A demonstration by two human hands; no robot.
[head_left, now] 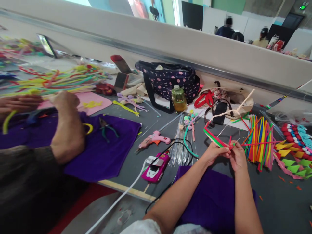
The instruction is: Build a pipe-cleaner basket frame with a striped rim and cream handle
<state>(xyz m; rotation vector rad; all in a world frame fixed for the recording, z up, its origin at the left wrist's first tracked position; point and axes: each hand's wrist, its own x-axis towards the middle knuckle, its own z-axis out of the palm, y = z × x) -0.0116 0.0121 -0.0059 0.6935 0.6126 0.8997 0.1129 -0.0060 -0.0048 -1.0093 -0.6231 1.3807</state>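
Observation:
My left hand (214,153) is closed, pinching a bundle of red, green and white pipe cleaners (214,138) near its lower end. Close beside it, my right hand (237,158) is closed too, its fingertips on the same pipe cleaners where the strands meet. One long red strand sticks out to the right past that hand. From the bundle's upper end a pale pink stem (224,113) runs up to the right. Beneath my wrists lies a purple cloth (207,195). Just right of my right hand is a stack of multicoloured pipe cleaners (260,139).
A pink glue gun (154,139) and a magenta power strip (157,167) with cables lie left of my arms. Behind stand a bottle (179,99) and a dotted bag (168,78). On the left, a co-worker's hands work near pliers (107,130).

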